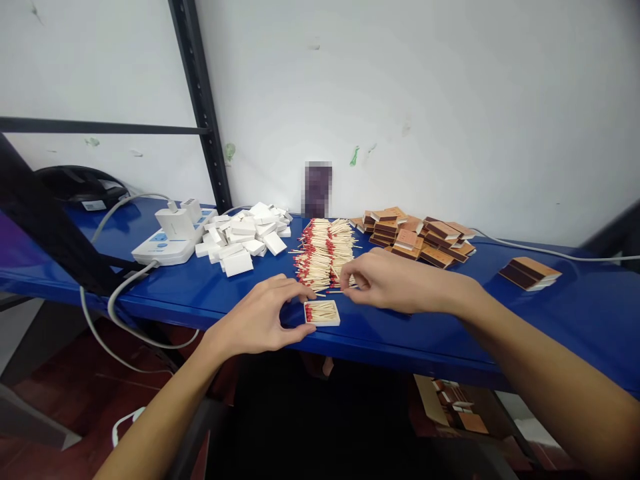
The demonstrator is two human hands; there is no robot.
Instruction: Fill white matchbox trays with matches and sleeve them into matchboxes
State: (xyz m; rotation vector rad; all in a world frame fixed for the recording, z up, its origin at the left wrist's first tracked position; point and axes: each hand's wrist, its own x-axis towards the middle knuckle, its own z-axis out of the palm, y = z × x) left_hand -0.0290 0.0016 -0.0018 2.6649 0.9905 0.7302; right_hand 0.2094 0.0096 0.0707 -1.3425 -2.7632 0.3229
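Observation:
A small white matchbox tray sits near the shelf's front edge, with a layer of red-headed matches in it. My left hand holds the tray at its left end, thumb at the front corner and index finger at the back corner. Just right of and behind the tray is my right hand, its fingers pinched at the end of a single match with its red head pointing left. A large heap of loose matches, heads mostly to the left, lies behind both hands.
White empty trays are piled at the left, beside a white power strip with cables. Brown matchbox sleeves are heaped at the right. Assembled matchboxes lie farther right. Below the shelf stands a carton of boxes.

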